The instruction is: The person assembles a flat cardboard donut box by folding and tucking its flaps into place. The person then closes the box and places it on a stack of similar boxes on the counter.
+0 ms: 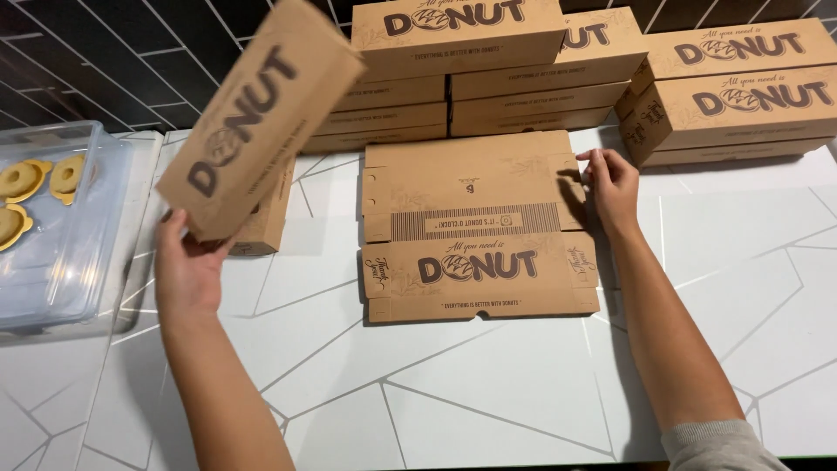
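My left hand (185, 266) holds a folded brown cardboard box (261, 118) by its near end, lifted and tilted over the left part of the white counter. My right hand (612, 185) rests its fingers on the right edge of a flat, unfolded brown box blank (475, 227) lying in the middle of the counter. Another folded box (264, 216) lies under the lifted one, partly hidden by it.
Stacks of folded brown boxes (488, 78) line the back against the dark tiled wall, with more (741, 87) at the right. A clear plastic tub (61, 235) with yellow ring-shaped pastries (30, 179) stands at the left. The white counter (488, 392) has grey line markings.
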